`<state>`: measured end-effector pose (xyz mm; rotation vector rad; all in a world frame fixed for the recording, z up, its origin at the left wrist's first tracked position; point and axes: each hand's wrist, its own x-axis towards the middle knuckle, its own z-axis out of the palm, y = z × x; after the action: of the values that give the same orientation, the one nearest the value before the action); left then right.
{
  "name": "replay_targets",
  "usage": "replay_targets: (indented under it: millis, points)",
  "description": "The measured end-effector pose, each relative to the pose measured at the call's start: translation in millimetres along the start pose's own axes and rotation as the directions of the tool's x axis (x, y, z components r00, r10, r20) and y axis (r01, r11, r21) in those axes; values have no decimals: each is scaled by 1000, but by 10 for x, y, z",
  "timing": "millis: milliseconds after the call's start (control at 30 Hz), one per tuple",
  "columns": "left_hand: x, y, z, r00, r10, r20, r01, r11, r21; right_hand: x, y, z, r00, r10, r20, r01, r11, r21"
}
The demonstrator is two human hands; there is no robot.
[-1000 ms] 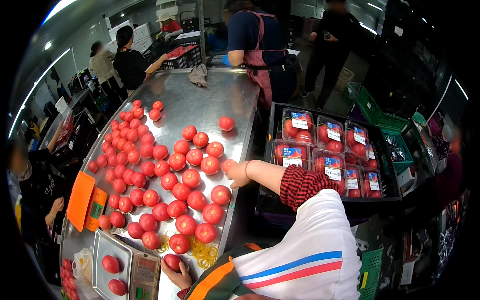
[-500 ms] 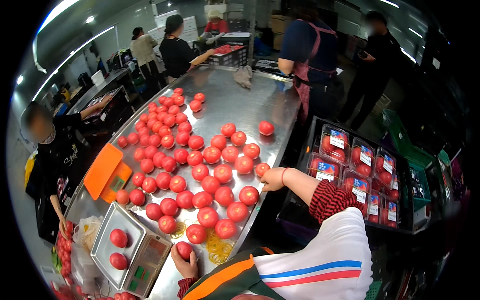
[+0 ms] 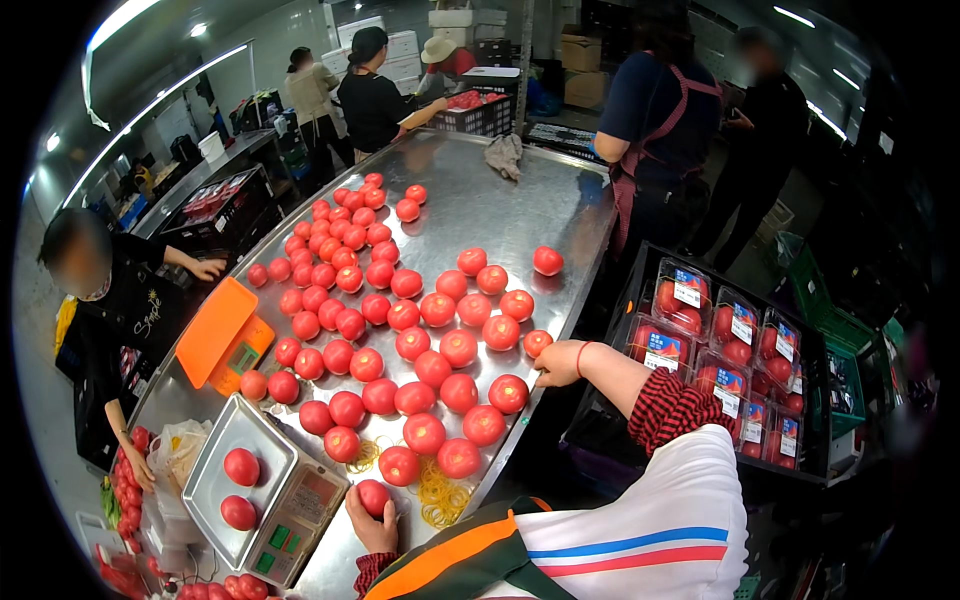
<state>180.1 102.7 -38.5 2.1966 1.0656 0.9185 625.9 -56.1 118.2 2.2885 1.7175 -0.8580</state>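
At the table's near edge, my left hand point(image 3: 375, 522) curls around a tomato point(image 3: 373, 495), close to a scale. My right hand point(image 3: 563, 365) reaches to the table's right edge, its fingers closed against a small tomato point(image 3: 538, 343). Many loose red tomatoes point(image 3: 459, 348) spread over the metal table point(image 3: 470, 215) between and beyond my hands. The scale point(image 3: 283, 525) carries two tomatoes point(image 3: 240, 467) on its steel pan. Yellow rubber bands point(image 3: 440, 497) lie in a pile beside my left hand.
An orange plastic container point(image 3: 222, 335) stands at the table's left edge. To my right, a black crate point(image 3: 640, 275) holds clear, labelled packs of tomatoes point(image 3: 660, 345). A grey cloth point(image 3: 504, 156) lies at the far end. Several people stand around, one point(image 3: 110, 290) close at the left.
The whole view has shifted slightly. Both my hands keep their places by the same tomatoes. At the left, a person's hand has moved from a crate down toward the table edge.
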Motion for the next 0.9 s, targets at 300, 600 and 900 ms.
replay_targets:
  millis: [300,600,900]
  points:
    - [26,-12,51,1000,-9,5,9,999,-46,75,125,110,998,-26,-60,24,999,-30]
    - [8,-80,72,1000,20,-4,-20,994,-111,36,11,11,1000,17,-21,-18,999,-40]
    - [2,-61,44,1000,-13,20,15,994,-106,85,26,40,999,33,21,-33,999,-39]
